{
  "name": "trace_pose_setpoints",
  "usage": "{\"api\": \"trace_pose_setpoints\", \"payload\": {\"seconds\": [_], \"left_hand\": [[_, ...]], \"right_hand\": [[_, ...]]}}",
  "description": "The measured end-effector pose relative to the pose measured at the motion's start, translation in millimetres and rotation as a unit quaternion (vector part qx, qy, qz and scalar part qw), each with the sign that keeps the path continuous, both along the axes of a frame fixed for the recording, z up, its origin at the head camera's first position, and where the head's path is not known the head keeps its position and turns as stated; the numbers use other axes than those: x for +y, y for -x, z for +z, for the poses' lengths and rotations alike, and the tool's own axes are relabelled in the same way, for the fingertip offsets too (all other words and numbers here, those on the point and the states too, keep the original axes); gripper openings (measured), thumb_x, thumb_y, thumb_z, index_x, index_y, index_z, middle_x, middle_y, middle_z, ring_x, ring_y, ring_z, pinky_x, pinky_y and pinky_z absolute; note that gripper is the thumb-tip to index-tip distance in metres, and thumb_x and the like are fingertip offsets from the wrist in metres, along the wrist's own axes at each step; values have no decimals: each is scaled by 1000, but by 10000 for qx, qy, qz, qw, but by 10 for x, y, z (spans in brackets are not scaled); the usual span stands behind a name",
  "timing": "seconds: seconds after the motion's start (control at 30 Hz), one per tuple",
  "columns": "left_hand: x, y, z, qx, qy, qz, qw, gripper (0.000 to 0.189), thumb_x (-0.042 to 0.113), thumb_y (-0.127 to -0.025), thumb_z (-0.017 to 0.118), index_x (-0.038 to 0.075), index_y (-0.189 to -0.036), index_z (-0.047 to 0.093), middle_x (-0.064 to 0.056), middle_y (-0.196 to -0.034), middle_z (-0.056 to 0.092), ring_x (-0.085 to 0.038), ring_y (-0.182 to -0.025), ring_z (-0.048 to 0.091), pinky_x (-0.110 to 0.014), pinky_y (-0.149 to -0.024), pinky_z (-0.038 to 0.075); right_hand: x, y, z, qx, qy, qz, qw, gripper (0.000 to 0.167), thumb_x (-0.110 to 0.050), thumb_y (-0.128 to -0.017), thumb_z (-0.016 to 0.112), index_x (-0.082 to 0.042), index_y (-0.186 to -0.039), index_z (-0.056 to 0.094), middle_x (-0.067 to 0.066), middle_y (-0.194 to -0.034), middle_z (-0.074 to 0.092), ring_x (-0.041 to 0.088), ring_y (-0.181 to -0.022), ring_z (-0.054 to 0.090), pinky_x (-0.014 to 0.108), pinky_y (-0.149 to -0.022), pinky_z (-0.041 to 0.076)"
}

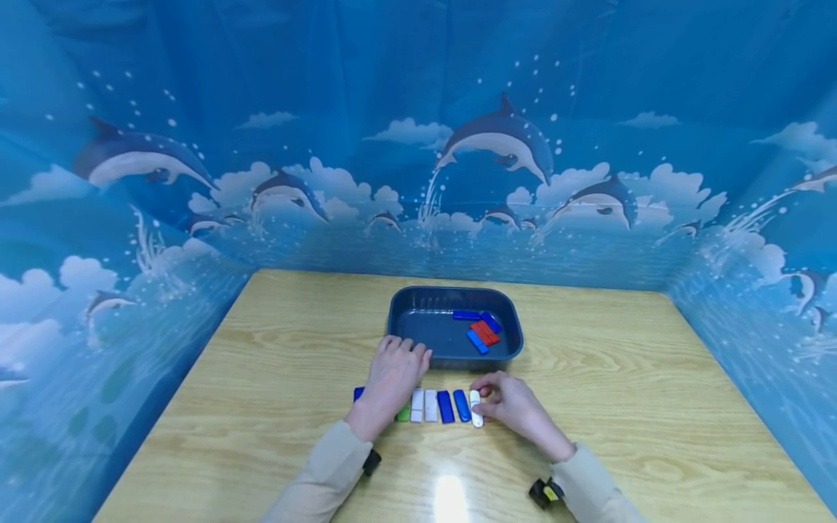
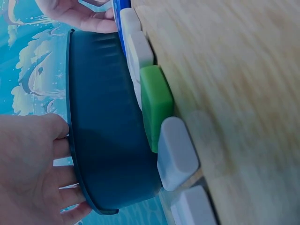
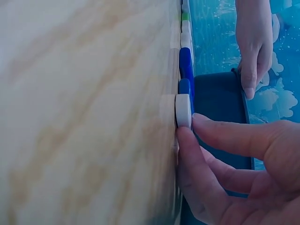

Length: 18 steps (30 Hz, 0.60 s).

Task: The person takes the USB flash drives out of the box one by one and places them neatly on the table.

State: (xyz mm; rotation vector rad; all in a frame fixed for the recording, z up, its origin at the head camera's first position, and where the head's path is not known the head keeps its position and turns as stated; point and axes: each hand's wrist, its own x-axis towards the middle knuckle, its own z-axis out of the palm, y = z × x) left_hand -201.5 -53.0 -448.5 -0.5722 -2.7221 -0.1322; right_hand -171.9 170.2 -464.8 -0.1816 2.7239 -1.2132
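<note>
Right fingers (image 3: 234, 136) snug on white piece (image 3: 183, 110)

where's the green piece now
In the head view, the green piece lies before the tray, toward its left end, partly hidden by the left hand, with a white piece immediately right.

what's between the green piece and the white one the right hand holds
Head view: two white pieces, then a dark blue piece and a lighter blue piece.
</note>
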Motion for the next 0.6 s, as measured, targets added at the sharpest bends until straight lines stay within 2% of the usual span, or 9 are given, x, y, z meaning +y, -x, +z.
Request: {"api": "trace_pose_setpoints", "payload": {"seconds": [0.2, 0.43, 0.53, 0.6], "left_hand": [[3, 9, -3, 29, 19, -6, 10000, 26, 33, -104, 57, 15, -103, 76, -5, -100, 76, -24, -102, 70, -45, -104, 49], [0, 14, -7, 98, 28, -3, 9999, 26, 33, -104, 57, 15, -103, 76, -5, -99, 76, -24, -101, 70, -45, -102, 50], [-4, 7, -5, 111, 36, -22, 9999, 26, 33, -104, 58, 15, -103, 76, -5, -99, 77, -23, -101, 70, -44, -102, 50], [-7, 2, -5, 111, 45, -34, 9999, 26, 33, -104, 58, 15, -103, 76, -5, -99, 77, -23, -100, 70, -44, -102, 50]], "right_hand": [[10, 20, 66, -42, -111, -103, 9999, 23, -1, -85, 78, -6, -106, 72, 0, -88, 63, 10, -64, 60, 24, -54, 52], [96, 75, 286, 540, -436, 252, 9973, 9, -10, -93, 72, -14, -101, 76, -6, -86, 70, 9, -74, 61, 23, -63, 51], [103, 109, 405, 742, -329, 127, 9966, 8, -13, -96, 71, -13, -101, 77, -3, -87, 73, 13, -74, 64, 23, -61, 51], [99, 157, 465, 1068, -308, -28, 9938, 8, -14, -96, 71, -12, -100, 77, 0, -87, 74, 14, -72, 64, 23, -58, 50]]}}
